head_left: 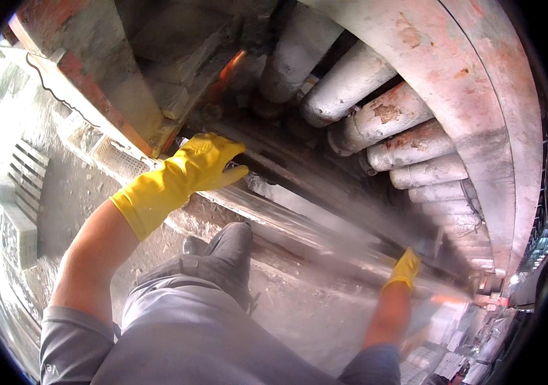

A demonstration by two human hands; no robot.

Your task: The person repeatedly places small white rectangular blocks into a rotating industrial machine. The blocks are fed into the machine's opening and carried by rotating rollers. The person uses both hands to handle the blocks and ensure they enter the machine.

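Note:
A yellow rubber glove covers my left hand (208,160), which reaches over the upper end of a long dusty trough (248,200). Its thumb stands apart from the outstretched fingers, and I see nothing held between them. My right hand (406,267), also in a yellow glove, is farther right along the same trough, at its near edge. Haze and blur hide its fingertips, so what it touches is unclear. Between the hands, a pale, smooth strip (315,208) shows inside the trough through the drifting dust.
Beyond the trough runs a row of large, worn pale cylinders (383,119) under a curved, stained metal beam (479,96). A heavy frame (104,70) rises at upper left. Pallet slats (27,170) and a pale block (18,234) sit on the dusty floor at left.

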